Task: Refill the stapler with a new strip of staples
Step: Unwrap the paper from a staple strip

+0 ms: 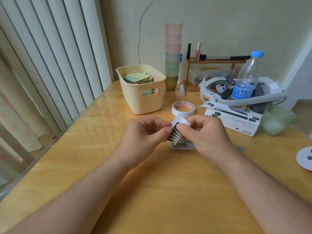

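Note:
A small black-and-white staple box (175,131) is held up over the middle of the table by both hands. My left hand (145,132) pinches its left side. My right hand (202,132) grips its right side with the thumb on its face. The box's white flap stands open at the top. Strips of silver staples show at the box's lower end. Right below the box, a pale stapler (181,146) lies on the table, mostly hidden by my right hand.
A roll of white tape (183,108) lies just beyond my hands. A cream basket (143,98) of paper slips stands at the back left. The stapler's printed carton (233,118), a green frosted cup (275,120), a water bottle (246,80) and a white headset (263,93) crowd the right.

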Available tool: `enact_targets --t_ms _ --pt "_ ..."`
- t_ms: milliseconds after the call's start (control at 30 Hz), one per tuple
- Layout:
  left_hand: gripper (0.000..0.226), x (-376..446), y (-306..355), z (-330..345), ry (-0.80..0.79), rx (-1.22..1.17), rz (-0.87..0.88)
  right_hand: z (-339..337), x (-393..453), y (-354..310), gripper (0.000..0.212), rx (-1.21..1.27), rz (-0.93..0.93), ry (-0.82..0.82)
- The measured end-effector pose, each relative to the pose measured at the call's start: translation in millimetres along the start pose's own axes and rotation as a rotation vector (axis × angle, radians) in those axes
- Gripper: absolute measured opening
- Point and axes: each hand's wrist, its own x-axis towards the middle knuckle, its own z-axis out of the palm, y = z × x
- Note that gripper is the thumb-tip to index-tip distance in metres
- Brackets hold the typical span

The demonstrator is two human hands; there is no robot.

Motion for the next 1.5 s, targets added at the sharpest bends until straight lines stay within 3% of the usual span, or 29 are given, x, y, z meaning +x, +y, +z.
enact_targets --t_ms 300,400,533,700,833,900,1067,1167,1267,1500 --pt "0.009 -2 3 0 -0.029 0.100 0.014 3 -2 -4 0.010 -0.066 -0.059 0.062" --pt "0.024 -2 1 1 -0.069 0.045 -0.051 5 -4 -11 0.026 -0.042 -0.100 0.055" --pt "0.010 -1 1 1 -0.092 -0.032 -0.114 4 -3 -13 0.039 -0.050 -0.103 0.028" --pt "0.009 -1 0 1 -0.093 -0.090 -0.121 3 1 -8 0.044 0.002 -0.042 0.035" --pt "0.010 1 0 1 -0.072 -0.164 -0.127 3 2 -8 0.019 0.231 0.111 0.026" --pt "0.012 0 1 1 -0.085 -0.176 -0.136 2 4 -7 0.020 0.260 0.132 0.028" --pt "0.011 0 4 5 -0.104 -0.212 -0.159 -1 6 -6 0.012 0.170 0.076 0.116" --pt "0.011 1 4 3 -0.074 -0.236 -0.160 2 4 -7 0.023 0.230 0.108 0.060" --pt "0.009 2 3 1 -0.048 -0.243 -0.165 4 1 -7 0.026 0.128 0.106 -0.004" --pt "0.006 1 4 5 -0.046 -0.242 -0.163 4 4 -8 0.019 -0.080 0.067 0.113"
